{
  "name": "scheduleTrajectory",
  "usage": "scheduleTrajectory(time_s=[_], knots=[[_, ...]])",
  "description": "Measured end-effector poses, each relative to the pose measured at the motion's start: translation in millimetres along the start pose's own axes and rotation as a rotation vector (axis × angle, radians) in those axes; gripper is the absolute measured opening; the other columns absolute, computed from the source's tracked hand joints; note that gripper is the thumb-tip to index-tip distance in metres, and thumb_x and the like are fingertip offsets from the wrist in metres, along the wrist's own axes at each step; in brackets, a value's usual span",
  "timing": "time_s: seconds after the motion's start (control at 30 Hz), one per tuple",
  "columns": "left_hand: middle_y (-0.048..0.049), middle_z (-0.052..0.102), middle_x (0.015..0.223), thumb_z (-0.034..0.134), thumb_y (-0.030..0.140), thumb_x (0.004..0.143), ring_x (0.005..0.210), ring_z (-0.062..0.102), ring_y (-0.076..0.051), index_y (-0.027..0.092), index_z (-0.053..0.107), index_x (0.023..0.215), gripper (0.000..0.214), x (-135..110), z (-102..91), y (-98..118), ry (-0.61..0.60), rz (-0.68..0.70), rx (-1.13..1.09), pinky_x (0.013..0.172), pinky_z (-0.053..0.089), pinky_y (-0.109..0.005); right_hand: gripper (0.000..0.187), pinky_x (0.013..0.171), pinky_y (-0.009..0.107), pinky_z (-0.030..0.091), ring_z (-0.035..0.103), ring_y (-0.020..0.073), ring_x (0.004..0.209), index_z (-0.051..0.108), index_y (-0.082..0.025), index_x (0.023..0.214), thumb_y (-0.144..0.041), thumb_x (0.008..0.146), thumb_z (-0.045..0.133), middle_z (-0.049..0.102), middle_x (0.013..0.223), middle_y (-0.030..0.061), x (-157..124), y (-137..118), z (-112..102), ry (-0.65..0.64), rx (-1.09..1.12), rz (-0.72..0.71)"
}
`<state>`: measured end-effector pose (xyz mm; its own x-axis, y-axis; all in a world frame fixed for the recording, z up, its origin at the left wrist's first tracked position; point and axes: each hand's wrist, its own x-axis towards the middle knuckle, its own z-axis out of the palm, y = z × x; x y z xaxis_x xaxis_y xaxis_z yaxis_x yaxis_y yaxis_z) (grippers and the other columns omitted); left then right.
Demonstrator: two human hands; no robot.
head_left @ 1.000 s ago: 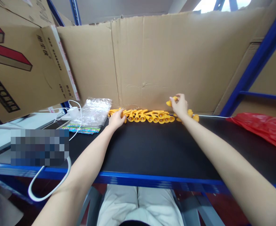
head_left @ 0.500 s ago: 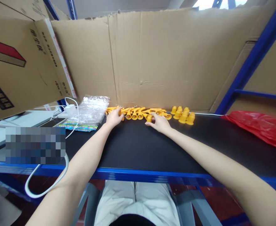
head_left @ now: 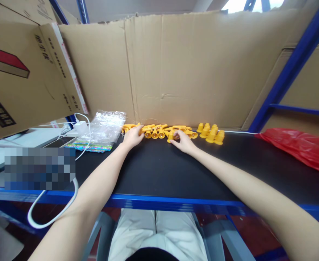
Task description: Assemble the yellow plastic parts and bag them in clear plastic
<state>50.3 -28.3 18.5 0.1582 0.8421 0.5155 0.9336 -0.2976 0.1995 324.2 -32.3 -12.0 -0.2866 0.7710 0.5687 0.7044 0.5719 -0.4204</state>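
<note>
A row of small yellow plastic parts lies at the back of the black table, against a cardboard wall. My left hand is curled over the left end of the row, fingers closed on one yellow part. My right hand sits at the middle of the row, its fingertips pinching a yellow cone-shaped part. A separate cluster of upright yellow cones stands to the right of my right hand.
A clear plastic bag lies on colourful packets at the left, beside a white charger and cable. A red plastic bag lies at the right. Cardboard walls the back; blue shelf posts stand at the right.
My right hand left the yellow cones at the right and moved left to the row, where it now pinches a part. My left hand has stayed at the row's left end.
</note>
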Motion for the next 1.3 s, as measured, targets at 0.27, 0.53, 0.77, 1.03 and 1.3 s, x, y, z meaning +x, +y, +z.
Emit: scheduleTrajectory(time_s=[0.27, 0.53, 0.77, 1.03, 1.3], knots=[[-0.0089, 0.065, 0.106, 0.048, 0.032, 0.082, 0.100, 0.060, -0.025, 0.022, 0.052, 0.126, 0.045, -0.5, -1.7, 2.0, -0.005, 0.014, 0.015, 0.083, 0.047, -0.035, 0.027, 0.097, 0.045, 0.038, 0.052, 0.0248, 0.113, 0.064, -0.021, 0.101, -0.039, 0.084, 0.054, 0.059, 0.114, 0.0105, -2.2, -5.6, -1.8, -0.193, -0.063, -0.114], [-0.0079, 0.065, 0.108, 0.048, 0.032, 0.082, 0.101, 0.060, -0.024, 0.023, 0.051, 0.126, 0.045, -0.8, -1.3, 2.3, -0.019, 0.023, 0.031, 0.083, 0.047, -0.033, 0.031, 0.099, 0.049, 0.036, 0.046, 0.0288, 0.120, 0.064, -0.022, 0.109, -0.038, 0.083, 0.056, 0.053, 0.124, 0.0130, -4.2, -3.9, 0.2, -0.186, -0.090, -0.134], [-0.0082, 0.062, 0.117, 0.047, 0.033, 0.083, 0.107, 0.057, -0.024, 0.024, 0.051, 0.127, 0.045, -0.8, -0.4, 3.1, -0.069, 0.047, 0.063, 0.089, 0.045, -0.035, 0.017, 0.075, 0.040, 0.048, 0.058, 0.0231, 0.082, 0.049, -0.019, 0.099, -0.027, 0.083, 0.048, 0.058, 0.097, 0.0104, -2.5, -0.2, 1.0, 0.087, -0.084, -0.110], [-0.0074, 0.061, 0.118, 0.048, 0.033, 0.084, 0.107, 0.057, -0.023, 0.025, 0.051, 0.126, 0.043, -1.3, 2.0, 4.8, -0.085, 0.084, 0.082, 0.089, 0.045, -0.033, 0.030, 0.082, 0.042, 0.047, 0.061, 0.0260, 0.092, 0.049, -0.018, 0.109, -0.015, 0.079, 0.046, 0.061, 0.109, 0.0127, -2.4, 0.3, 1.0, 0.078, -0.126, -0.168], [-0.0085, 0.062, 0.115, 0.046, 0.032, 0.084, 0.105, 0.058, -0.023, 0.024, 0.051, 0.128, 0.045, -2.4, 2.2, 8.3, -0.086, 0.125, 0.089, 0.090, 0.045, -0.034, 0.033, 0.087, 0.045, 0.047, 0.059, 0.0274, 0.100, 0.051, -0.017, 0.112, -0.015, 0.080, 0.048, 0.060, 0.112, 0.0130, -2.0, 0.5, 2.4, 0.109, -0.135, -0.220]])
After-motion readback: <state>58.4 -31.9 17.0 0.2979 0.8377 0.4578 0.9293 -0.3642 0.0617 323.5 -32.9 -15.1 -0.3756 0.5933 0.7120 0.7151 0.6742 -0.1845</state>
